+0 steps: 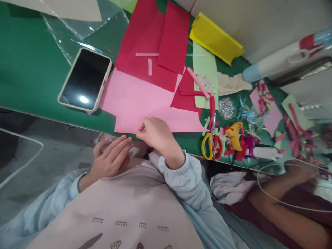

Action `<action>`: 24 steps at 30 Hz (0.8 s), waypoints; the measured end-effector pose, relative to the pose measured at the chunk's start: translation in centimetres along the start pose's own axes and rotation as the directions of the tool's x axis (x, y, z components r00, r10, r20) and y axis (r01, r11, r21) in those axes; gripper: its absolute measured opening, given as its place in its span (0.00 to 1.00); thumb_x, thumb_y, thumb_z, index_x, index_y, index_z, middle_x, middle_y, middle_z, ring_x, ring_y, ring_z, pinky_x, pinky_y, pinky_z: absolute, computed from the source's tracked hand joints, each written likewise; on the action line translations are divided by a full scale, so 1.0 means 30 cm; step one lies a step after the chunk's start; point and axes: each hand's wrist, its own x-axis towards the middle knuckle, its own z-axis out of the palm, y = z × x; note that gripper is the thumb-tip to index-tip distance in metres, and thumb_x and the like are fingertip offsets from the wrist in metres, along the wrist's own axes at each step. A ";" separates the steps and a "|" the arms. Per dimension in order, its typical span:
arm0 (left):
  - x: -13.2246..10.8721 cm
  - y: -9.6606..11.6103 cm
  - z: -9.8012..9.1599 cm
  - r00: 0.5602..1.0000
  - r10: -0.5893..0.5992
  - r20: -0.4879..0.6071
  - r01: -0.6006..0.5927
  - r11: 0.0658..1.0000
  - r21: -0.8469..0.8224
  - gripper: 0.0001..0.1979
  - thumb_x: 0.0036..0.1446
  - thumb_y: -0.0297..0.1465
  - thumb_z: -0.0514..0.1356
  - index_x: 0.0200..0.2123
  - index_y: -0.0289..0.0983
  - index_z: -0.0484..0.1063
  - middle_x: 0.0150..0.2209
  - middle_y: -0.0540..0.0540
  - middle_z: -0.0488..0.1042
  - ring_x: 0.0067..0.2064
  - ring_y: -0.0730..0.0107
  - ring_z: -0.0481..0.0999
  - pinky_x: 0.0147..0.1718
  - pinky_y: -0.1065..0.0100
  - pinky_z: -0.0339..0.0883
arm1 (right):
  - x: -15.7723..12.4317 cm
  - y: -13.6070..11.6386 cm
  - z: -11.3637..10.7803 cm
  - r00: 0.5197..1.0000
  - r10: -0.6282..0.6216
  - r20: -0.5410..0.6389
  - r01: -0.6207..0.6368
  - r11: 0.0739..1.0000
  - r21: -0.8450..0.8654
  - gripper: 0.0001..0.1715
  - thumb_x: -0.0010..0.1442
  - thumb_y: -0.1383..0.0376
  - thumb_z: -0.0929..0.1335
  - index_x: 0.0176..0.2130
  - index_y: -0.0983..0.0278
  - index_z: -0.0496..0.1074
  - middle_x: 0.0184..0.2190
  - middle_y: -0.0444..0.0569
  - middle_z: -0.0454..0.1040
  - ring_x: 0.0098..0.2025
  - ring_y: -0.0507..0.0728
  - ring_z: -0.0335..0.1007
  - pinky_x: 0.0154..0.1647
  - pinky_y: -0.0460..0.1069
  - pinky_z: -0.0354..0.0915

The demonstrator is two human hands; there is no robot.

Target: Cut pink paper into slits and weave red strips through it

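My right hand (155, 133) is curled at the near edge of the green table (28, 69), its fingertips pinched on the lower edge of a pink paper sheet (140, 102). My left hand (110, 157) lies below the table edge with its fingers stretched out flat and nothing in it, just left of the right hand. Red paper sheets (155, 41) lie over the far part of the pink sheet.
A phone (85, 79) in a pale case lies left of the pink paper. Yellow-handled scissors (212, 138), a yellow glue gun (234, 135), googly eyes (226, 108) and paper scraps crowd the right. Yellow paper (215, 38) sits at the back. Another person's arm (285, 200) reaches in at lower right.
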 end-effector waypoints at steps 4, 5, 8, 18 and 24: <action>-0.002 0.001 0.005 0.999 -0.040 -0.007 0.040 0.999 -0.007 0.33 0.58 0.24 0.62 0.66 0.41 0.62 0.52 0.42 0.80 0.51 0.58 0.80 0.59 0.57 0.56 | -0.004 -0.002 -0.003 1.000 0.005 0.007 -0.006 1.000 0.005 0.08 0.58 0.65 0.67 0.32 0.65 0.76 0.33 0.51 0.80 0.34 0.56 0.72 0.33 0.49 0.58; -0.001 0.000 0.006 0.998 -0.063 -0.006 0.063 0.998 0.002 0.34 0.58 0.24 0.62 0.67 0.41 0.61 0.53 0.42 0.79 0.52 0.57 0.80 0.58 0.57 0.57 | -0.007 -0.002 0.000 1.000 0.003 0.001 -0.003 1.000 0.000 0.08 0.58 0.65 0.67 0.32 0.65 0.76 0.33 0.51 0.79 0.34 0.56 0.72 0.33 0.49 0.58; 0.002 -0.004 0.006 0.997 -0.078 -0.016 0.078 0.996 0.043 0.35 0.58 0.26 0.62 0.68 0.41 0.59 0.53 0.41 0.79 0.52 0.56 0.79 0.55 0.57 0.59 | -0.019 -0.005 0.019 0.999 -0.010 -0.048 0.009 1.000 -0.019 0.10 0.61 0.65 0.66 0.33 0.66 0.76 0.34 0.52 0.79 0.36 0.58 0.73 0.34 0.50 0.59; 0.002 -0.018 0.007 0.985 -0.135 0.106 0.125 0.988 0.093 0.36 0.60 0.28 0.60 0.70 0.41 0.55 0.58 0.40 0.75 0.54 0.54 0.77 0.53 0.56 0.60 | -0.055 0.022 0.015 0.996 -0.069 -0.058 0.071 0.997 0.033 0.13 0.66 0.62 0.66 0.34 0.67 0.75 0.35 0.50 0.77 0.37 0.55 0.69 0.38 0.49 0.58; 0.014 -0.011 0.000 0.989 -0.107 0.106 0.090 0.985 0.147 0.37 0.60 0.28 0.61 0.70 0.44 0.55 0.57 0.40 0.76 0.50 0.53 0.79 0.50 0.55 0.59 | -0.113 0.137 0.007 0.992 -0.053 -0.117 0.069 0.988 0.138 0.12 0.65 0.61 0.70 0.32 0.66 0.75 0.34 0.47 0.75 0.39 0.53 0.67 0.41 0.48 0.58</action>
